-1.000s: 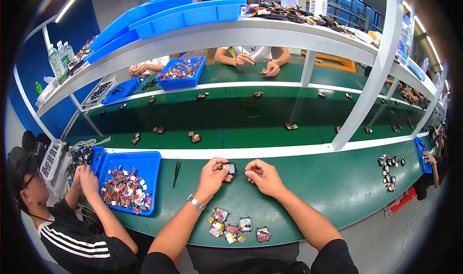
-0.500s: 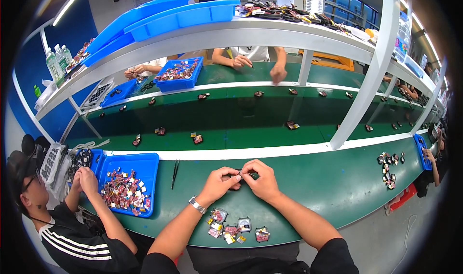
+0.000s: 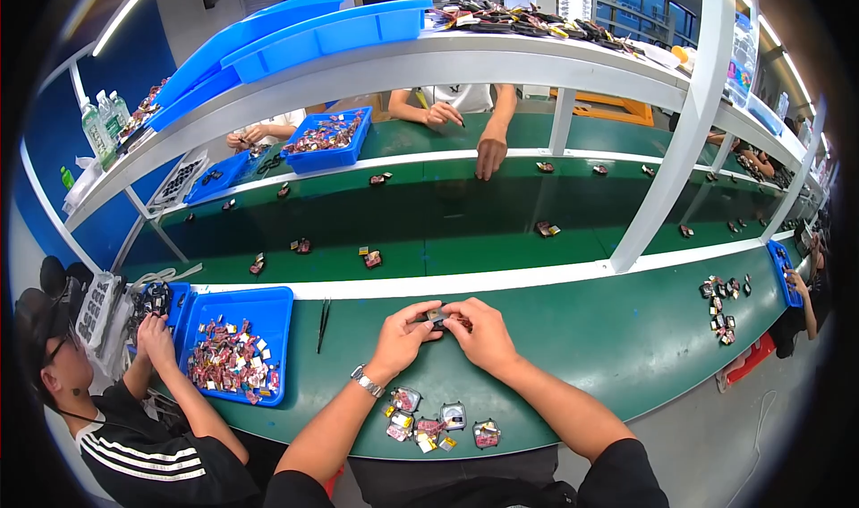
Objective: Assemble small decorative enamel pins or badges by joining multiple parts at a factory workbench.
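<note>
Just above the green bench, my left hand (image 3: 399,340) and my right hand (image 3: 484,336) meet with fingertips closed on a small dark casing (image 3: 436,317). A pale patch shows on its upper face, and my fingers cover its edges. Below my hands, close to the bench's near edge, lies a group of small casings (image 3: 454,416) with red circuit boards and yellow and white pieces. Black tweezers (image 3: 323,325) rest on the bench left of my left hand, touched by neither hand.
A blue tray (image 3: 288,338) of red and white parts sits at left, beside a seated co-worker (image 3: 98,419). More casings (image 3: 717,307) lie at right. Beyond a white rail (image 3: 376,286), parts dot a green surface. A white post (image 3: 680,132) holds a shelf with blue trays (image 3: 331,32).
The casing has turned between my fingers, so more of its face shows. Across the bench, a co-worker's hand has moved left and down to a part on the green surface.
</note>
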Available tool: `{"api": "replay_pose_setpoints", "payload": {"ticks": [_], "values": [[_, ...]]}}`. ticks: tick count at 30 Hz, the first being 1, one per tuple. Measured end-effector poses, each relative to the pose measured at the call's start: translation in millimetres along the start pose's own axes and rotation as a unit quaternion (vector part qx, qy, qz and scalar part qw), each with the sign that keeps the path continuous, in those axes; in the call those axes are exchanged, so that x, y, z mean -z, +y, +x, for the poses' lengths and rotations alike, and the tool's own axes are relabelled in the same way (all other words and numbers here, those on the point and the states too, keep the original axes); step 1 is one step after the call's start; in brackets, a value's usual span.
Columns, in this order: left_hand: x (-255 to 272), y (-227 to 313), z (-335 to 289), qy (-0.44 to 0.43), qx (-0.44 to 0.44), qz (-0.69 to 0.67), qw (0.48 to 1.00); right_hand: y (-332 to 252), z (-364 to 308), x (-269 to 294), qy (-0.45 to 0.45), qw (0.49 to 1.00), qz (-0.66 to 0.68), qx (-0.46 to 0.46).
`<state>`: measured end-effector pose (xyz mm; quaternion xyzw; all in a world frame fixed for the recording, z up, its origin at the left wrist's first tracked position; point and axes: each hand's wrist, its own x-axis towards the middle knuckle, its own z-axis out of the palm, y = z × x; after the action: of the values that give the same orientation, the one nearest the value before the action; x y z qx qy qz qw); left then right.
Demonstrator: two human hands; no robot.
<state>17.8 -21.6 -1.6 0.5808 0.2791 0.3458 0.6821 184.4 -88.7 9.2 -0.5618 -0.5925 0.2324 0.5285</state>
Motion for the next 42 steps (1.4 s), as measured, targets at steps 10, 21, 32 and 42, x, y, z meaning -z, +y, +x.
{"api": "replay_pose_setpoints", "payload": {"ticks": [10,21,32,42], "values": [[-0.1,-3.9,0.2,0.001,-0.006,-0.004,1.0,0.0,-2.0,-4.9,0.01,0.997,-0.082,-0.01],[-3.3,-6.4,-0.3,0.014,-0.019,0.019,1.0,7.7,-2.0,-12.0,0.017,0.993,-0.117,0.001],[-9.0,-11.0,-2.9,0.041,-0.006,0.027,0.999,5.8,-4.4,-12.6,0.003,0.989,-0.141,-0.04],[-11.5,-15.8,-4.1,0.058,-0.014,0.017,0.998,4.0,-2.0,-12.6,0.029,0.993,-0.084,-0.081]]}}
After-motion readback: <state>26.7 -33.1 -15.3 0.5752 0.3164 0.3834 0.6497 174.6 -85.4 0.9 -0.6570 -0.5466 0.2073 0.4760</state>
